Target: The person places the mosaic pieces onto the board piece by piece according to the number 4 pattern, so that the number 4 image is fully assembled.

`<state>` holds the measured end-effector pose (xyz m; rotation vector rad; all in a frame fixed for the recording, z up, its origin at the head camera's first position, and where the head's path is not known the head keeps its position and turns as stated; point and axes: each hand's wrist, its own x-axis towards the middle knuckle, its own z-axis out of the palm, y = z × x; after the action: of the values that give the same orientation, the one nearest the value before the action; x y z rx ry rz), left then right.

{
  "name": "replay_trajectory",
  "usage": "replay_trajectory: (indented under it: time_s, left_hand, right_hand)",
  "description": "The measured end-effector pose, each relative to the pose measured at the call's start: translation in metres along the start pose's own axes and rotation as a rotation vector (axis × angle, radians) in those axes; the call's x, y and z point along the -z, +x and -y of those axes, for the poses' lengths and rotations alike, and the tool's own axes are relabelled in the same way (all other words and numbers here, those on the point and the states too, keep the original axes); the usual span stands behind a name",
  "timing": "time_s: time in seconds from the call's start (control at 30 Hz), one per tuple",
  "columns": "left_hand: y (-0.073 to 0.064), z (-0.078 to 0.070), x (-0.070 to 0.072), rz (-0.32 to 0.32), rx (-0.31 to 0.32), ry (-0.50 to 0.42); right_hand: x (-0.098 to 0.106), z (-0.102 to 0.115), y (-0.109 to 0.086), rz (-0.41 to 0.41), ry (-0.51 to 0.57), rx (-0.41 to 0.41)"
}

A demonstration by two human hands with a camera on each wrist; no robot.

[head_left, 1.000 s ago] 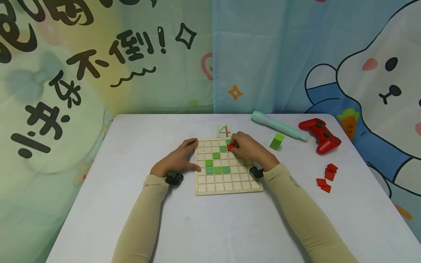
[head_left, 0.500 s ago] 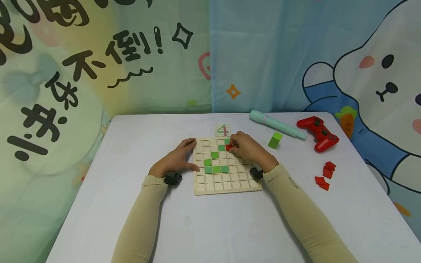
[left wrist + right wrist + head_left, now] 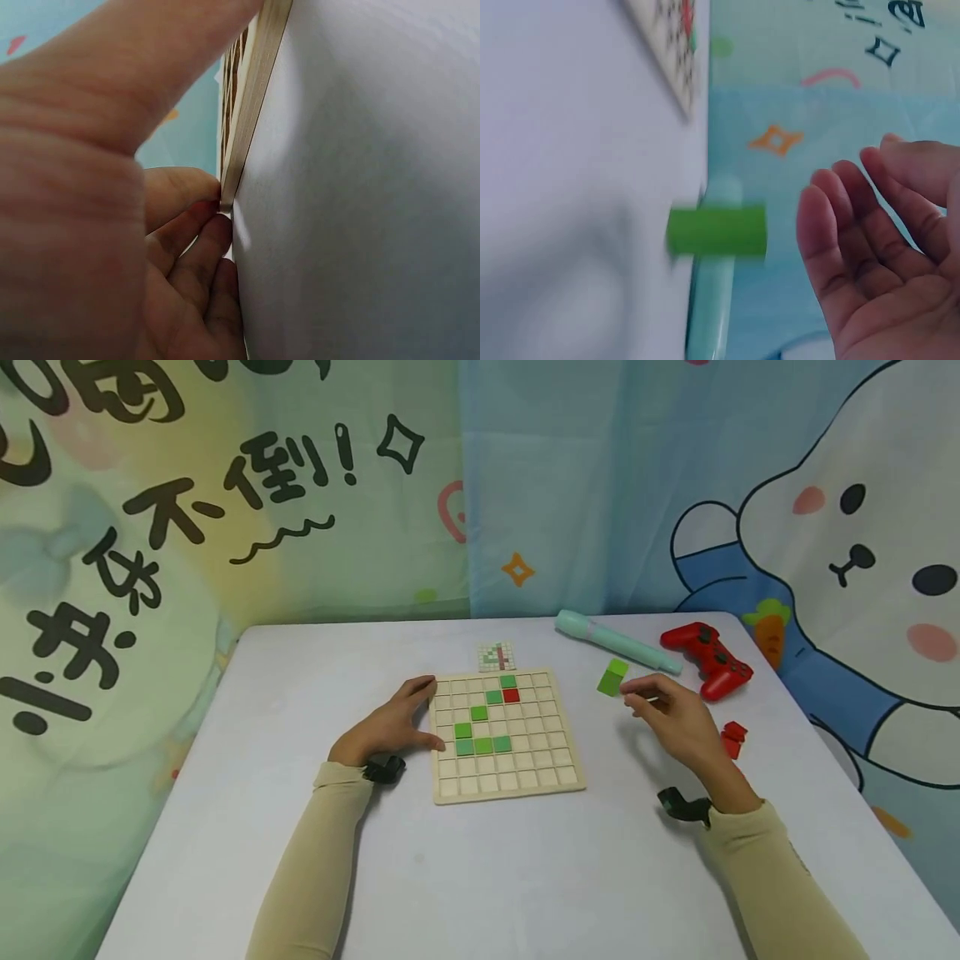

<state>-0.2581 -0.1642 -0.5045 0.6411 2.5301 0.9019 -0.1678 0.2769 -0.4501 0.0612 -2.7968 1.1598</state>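
A wooden grid board (image 3: 536,741) lies on the table. Several green tiles (image 3: 483,746) and one red tile (image 3: 512,695) sit in its squares. My left hand (image 3: 393,718) rests along the board's left side, thumb and fingertips touching its edge. In the left wrist view, the fingertips meet a corner of the board (image 3: 247,120). My right hand (image 3: 678,718) is raised to the right of the board, fingers loosely bent with nothing between them. Just beyond its fingertips stands a small green block (image 3: 612,677), also in front of the palm in the right wrist view.
A small card (image 3: 496,657) with a printed grid pattern lies behind the board. Towards the back right are a mint-green tube (image 3: 618,642) and a red game controller (image 3: 707,660). Several loose red tiles (image 3: 732,739) lie beyond the right wrist, partly hidden by it.
My right hand has let go of the red tile, which stays in its square, and moved right, away from the board. My left hand has stayed at the board's edge.
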Motion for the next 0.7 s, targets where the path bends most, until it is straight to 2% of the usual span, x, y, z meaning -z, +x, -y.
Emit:
replay_trajectory:
  time_s: [0.2,0.33,0.53,0.7]
  left_hand:
    - [0.000,0.004,0.000,0.001,-0.008,-0.003]
    - [-0.001,0.003,0.000,-0.007,-0.012,-0.005]
    - [-0.001,0.000,-0.001,-0.005,-0.018,0.004]
    - [-0.001,-0.002,-0.002,-0.005,-0.020,-0.005]
  right_hand:
    - [0.028,-0.037,-0.040,-0.009,-0.116,-0.089]
    - [0.040,-0.058,-0.059,0.004,-0.163,-0.142]
    - [0.057,-0.084,-0.079,0.029,-0.225,-0.207]
    - [0.063,-0.094,-0.088,0.058,-0.235,-0.213]
